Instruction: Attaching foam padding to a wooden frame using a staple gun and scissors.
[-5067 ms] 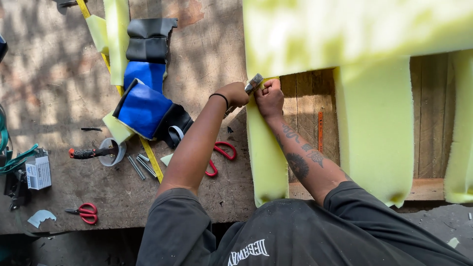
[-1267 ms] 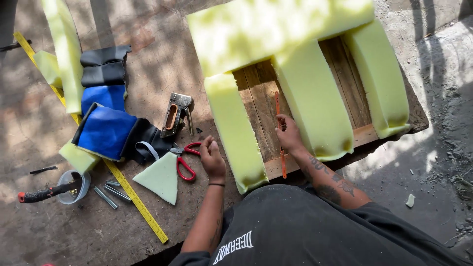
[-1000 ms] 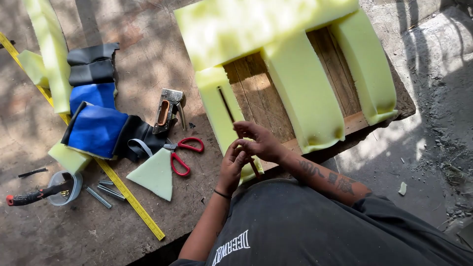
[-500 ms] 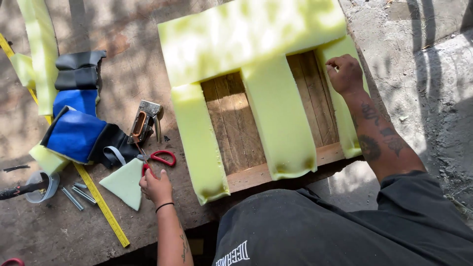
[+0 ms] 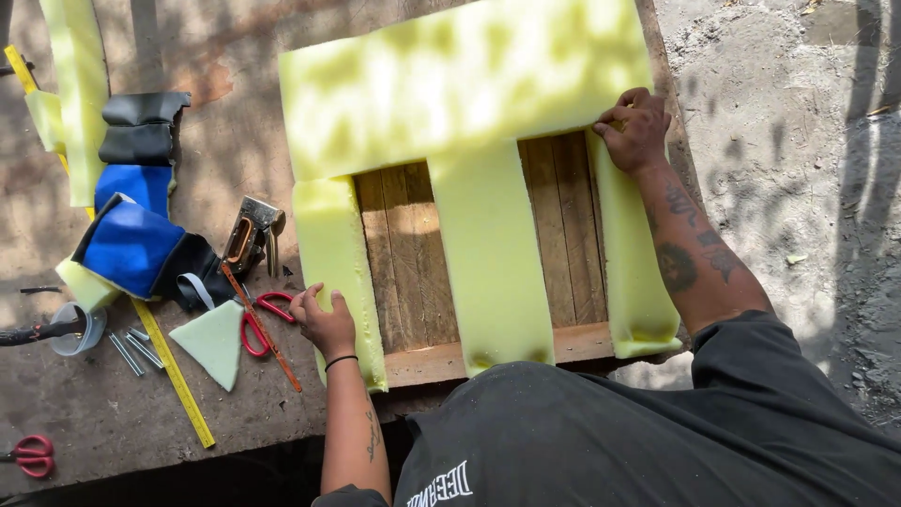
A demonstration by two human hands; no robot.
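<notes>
— Since the foam covers most of it, how much of the wooden board (image 5: 404, 272) shows?

— Two bare slatted windows and a strip along its near edge. The yellow-green foam (image 5: 460, 84) is the biggest thing: one wide band across the board's far part, with three strips running down toward the person. The middle strip (image 5: 488, 263) is widest; the left strip (image 5: 333, 263) and right strip (image 5: 633, 272) lie on the board's side edges.

— And the hands?

— The right hand (image 5: 636, 127) presses on the foam at the board's far right corner, where the band meets the right strip, fingers curled; whether it pinches anything I cannot tell. The left hand (image 5: 324, 319) rests against the left strip's outer edge, fingers bent, gripping nothing I can make out.

— What lies left of the board on the worktop (image 5: 94, 413)?

— A blue and black padded cover (image 5: 136, 235), folded. More foam strips (image 5: 80, 84) at the far left, cut off by the frame. A yellow measuring stick (image 5: 174, 376) runs under the cover. A metal staple gun (image 5: 249, 230) lies just beside the board's left edge, a pale foam triangle (image 5: 214, 343) nearer the person.

— Scissors?

— Two red-handled pairs: one (image 5: 263, 314) by the left hand, one (image 5: 33, 453) at the picture's left edge, partly cut off. A thin reddish pencil-like stick (image 5: 267, 329) crosses the nearer pair.
</notes>
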